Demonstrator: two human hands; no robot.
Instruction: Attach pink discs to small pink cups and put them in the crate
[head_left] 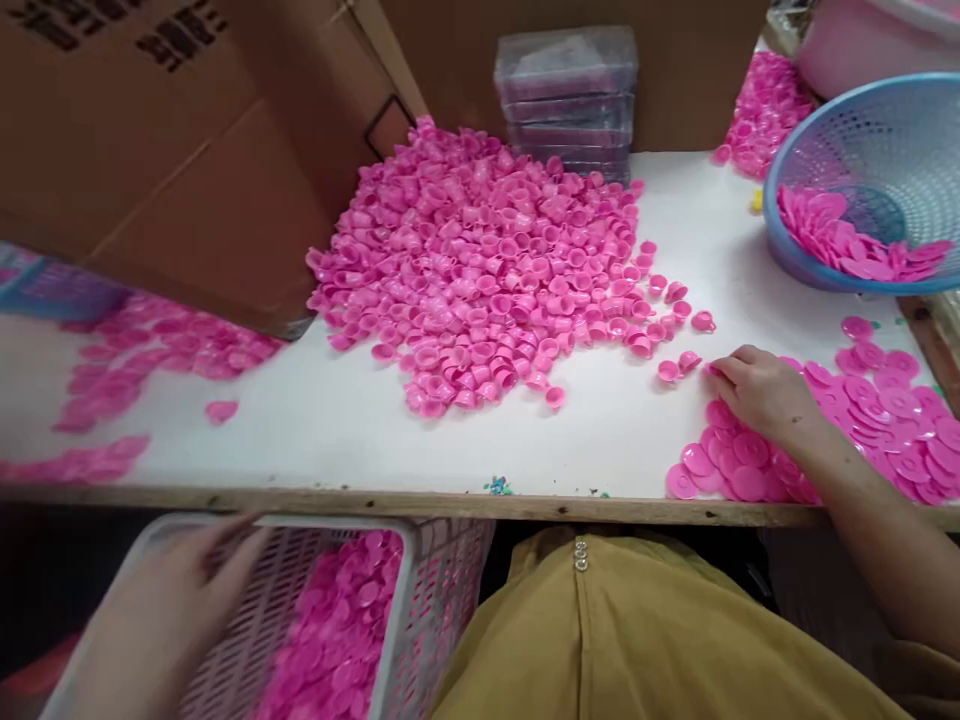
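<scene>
My right hand (769, 395) is over the near right of the table with its fingers pinched together. A speck of pink shows at the fingertips, but what they hold is too hidden to name. Small pink toy cups (679, 368) lie just left of these fingers, and flat pink toy saucers (750, 482) spread beneath and beside the hand. At the lower left, my left hand (187, 590) is blurred above a white plastic basket (409, 580), with thumb and fingers apart and nothing visible in them. Pink pieces (341, 620) fill part of this basket.
A large heap of pink toy cups (495, 270) covers the middle of the white table (330, 430). Behind it stand stacked clear packs (566, 100). A cardboard box (187, 150) leans at left, near more pink pieces (165, 345). A blue basket (780, 230) holds pink discs at right.
</scene>
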